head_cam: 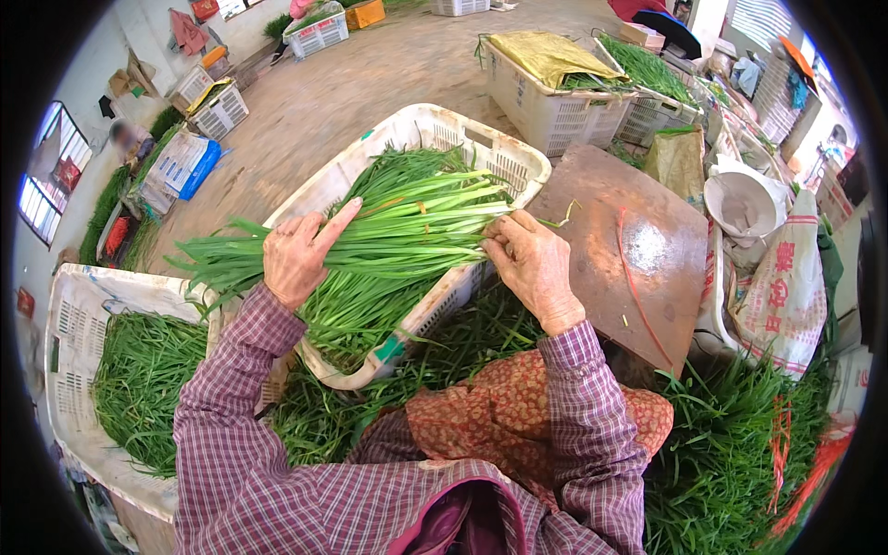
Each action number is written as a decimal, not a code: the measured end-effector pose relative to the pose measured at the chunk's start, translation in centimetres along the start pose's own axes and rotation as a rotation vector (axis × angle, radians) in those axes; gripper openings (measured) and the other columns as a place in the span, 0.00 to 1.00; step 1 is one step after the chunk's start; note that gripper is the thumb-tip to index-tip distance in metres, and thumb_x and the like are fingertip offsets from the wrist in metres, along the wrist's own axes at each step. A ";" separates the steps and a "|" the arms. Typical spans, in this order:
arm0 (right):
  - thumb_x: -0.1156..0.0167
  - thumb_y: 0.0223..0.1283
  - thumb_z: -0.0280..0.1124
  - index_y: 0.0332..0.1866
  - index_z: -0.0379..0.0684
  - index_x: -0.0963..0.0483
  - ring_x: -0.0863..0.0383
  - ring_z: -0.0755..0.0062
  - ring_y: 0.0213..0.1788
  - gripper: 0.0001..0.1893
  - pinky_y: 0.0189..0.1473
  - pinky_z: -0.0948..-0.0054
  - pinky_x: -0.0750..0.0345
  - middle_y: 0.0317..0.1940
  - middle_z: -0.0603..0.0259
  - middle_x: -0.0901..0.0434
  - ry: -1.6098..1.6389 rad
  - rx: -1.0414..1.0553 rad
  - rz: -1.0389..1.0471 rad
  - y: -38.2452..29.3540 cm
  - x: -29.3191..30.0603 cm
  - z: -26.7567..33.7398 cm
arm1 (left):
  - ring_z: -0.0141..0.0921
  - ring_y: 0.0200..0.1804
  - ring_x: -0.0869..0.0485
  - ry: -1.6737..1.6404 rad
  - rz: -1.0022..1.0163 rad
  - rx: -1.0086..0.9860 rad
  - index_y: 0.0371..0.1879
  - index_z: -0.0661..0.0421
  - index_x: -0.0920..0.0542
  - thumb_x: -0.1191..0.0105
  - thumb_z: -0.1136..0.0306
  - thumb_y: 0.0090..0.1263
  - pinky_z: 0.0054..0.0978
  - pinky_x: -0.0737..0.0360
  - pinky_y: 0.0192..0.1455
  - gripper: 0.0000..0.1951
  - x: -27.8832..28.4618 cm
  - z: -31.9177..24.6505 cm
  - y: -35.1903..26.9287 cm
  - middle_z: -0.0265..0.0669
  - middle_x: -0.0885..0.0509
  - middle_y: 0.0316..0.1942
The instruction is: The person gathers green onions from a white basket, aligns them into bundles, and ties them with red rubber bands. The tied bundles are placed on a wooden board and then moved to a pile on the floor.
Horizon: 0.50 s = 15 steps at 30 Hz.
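A bunch of garlic chives (430,215) lies across a white plastic crate (427,114), pale stem ends to the right, green tips past the left rim. An orange-red tie (381,207) shows among its stalks. My left hand (298,253) grips the leafy part, index finger stretched along the top and the other fingers curled; its thumb is hidden. At the stem ends my right hand (527,260) pinches some pale bases between thumb and fingers. More chives (368,298) lie beneath in the crate.
Right of the crate is a brown board (590,180) with a red tie strip (628,270). Loose leaves (149,388) fill a left crate (66,416). Chives (721,444) are heaped at right beside a white woven sack (784,291). Another person (132,146) sits at far left.
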State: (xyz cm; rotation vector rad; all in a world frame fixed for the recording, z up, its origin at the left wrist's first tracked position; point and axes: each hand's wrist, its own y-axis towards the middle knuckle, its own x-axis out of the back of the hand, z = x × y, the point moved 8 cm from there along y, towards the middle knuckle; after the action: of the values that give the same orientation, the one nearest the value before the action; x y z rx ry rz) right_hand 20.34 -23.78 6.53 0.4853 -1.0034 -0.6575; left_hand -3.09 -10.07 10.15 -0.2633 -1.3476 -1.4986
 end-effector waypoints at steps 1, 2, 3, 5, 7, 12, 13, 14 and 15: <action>0.32 0.55 0.30 0.36 0.46 0.22 0.18 0.61 0.30 0.06 0.30 0.64 0.22 0.31 0.65 0.23 0.000 -0.012 -0.012 -0.1 0.0 0.0 | 0.33 0.33 0.22 0.000 0.005 -0.001 0.71 0.31 0.27 0.42 0.84 0.46 0.33 0.22 0.36 0.46 -0.1 0.1 -0.1 0.30 0.23 0.33; 0.34 0.56 0.31 0.35 0.46 0.22 0.18 0.58 0.30 0.05 0.30 0.61 0.23 0.30 0.64 0.24 0.000 -0.023 -0.024 -0.2 0.0 0.1 | 0.33 0.33 0.21 -0.001 0.010 -0.002 0.71 0.31 0.27 0.42 0.84 0.46 0.33 0.22 0.37 0.46 -0.2 0.1 -0.2 0.30 0.23 0.33; 0.34 0.57 0.31 0.34 0.46 0.22 0.18 0.59 0.29 0.05 0.30 0.62 0.23 0.30 0.65 0.23 -0.101 -0.051 -0.033 -0.3 0.1 -0.3 | 0.33 0.34 0.21 -0.001 0.013 -0.001 0.71 0.31 0.27 0.42 0.84 0.47 0.33 0.22 0.37 0.46 -0.3 0.2 -0.2 0.30 0.23 0.33; 0.34 0.58 0.32 0.33 0.44 0.22 0.19 0.63 0.27 0.05 0.29 0.66 0.23 0.29 0.65 0.23 -0.302 -0.104 -0.051 -0.9 0.6 -1.9 | 0.34 0.34 0.21 0.026 0.023 0.005 0.71 0.32 0.26 0.42 0.84 0.47 0.33 0.22 0.37 0.45 -0.2 0.9 -0.6 0.30 0.23 0.33; 0.35 0.60 0.36 0.34 0.45 0.20 0.17 0.57 0.31 0.06 0.29 0.60 0.24 0.32 0.63 0.19 -0.454 -0.211 0.013 -3.1 1.2 -6.1 | 0.34 0.35 0.21 0.050 0.021 0.005 0.70 0.32 0.26 0.42 0.83 0.48 0.33 0.21 0.37 0.45 -0.5 2.0 -0.8 0.30 0.23 0.33; 0.34 0.59 0.40 0.39 0.48 0.16 0.14 0.57 0.31 0.09 0.32 0.58 0.21 0.32 0.63 0.16 -0.501 -0.246 0.339 -5.1 -0.4 -6.6 | 0.35 0.34 0.21 0.104 0.053 0.001 0.71 0.32 0.28 0.43 0.83 0.50 0.33 0.21 0.37 0.44 -0.2 3.0 -1.4 0.31 0.25 0.32; 0.33 0.60 0.41 0.35 0.48 0.16 0.14 0.59 0.31 0.09 0.32 0.60 0.22 0.32 0.63 0.17 -0.371 -0.240 0.270 -3.2 0.0 -4.0 | 0.34 0.34 0.21 0.098 0.062 -0.009 0.72 0.32 0.28 0.43 0.83 0.51 0.33 0.21 0.37 0.44 -0.2 2.6 -1.3 0.31 0.25 0.32; 0.34 0.61 0.40 0.34 0.47 0.17 0.15 0.59 0.31 0.09 0.32 0.61 0.22 0.30 0.64 0.18 -0.255 -0.163 0.135 -1.4 0.9 -1.2 | 0.33 0.32 0.23 0.128 0.061 -0.033 0.73 0.31 0.29 0.45 0.81 0.54 0.32 0.22 0.36 0.43 -0.3 1.7 -1.0 0.31 0.28 0.30; 0.35 0.62 0.38 0.35 0.44 0.17 0.16 0.57 0.32 0.09 0.34 0.61 0.22 0.30 0.61 0.17 -0.152 -0.129 0.058 0.2 1.4 1.0 | 0.33 0.32 0.23 0.122 0.067 -0.051 0.73 0.31 0.30 0.45 0.80 0.54 0.32 0.23 0.35 0.42 -0.5 1.0 -0.6 0.31 0.28 0.29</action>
State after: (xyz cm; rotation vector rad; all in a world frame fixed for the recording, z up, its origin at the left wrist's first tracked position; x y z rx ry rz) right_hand 20.07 -24.72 7.95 0.2950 -1.1061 -0.7098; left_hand -3.82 -9.04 9.77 -0.2431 -1.1944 -1.4708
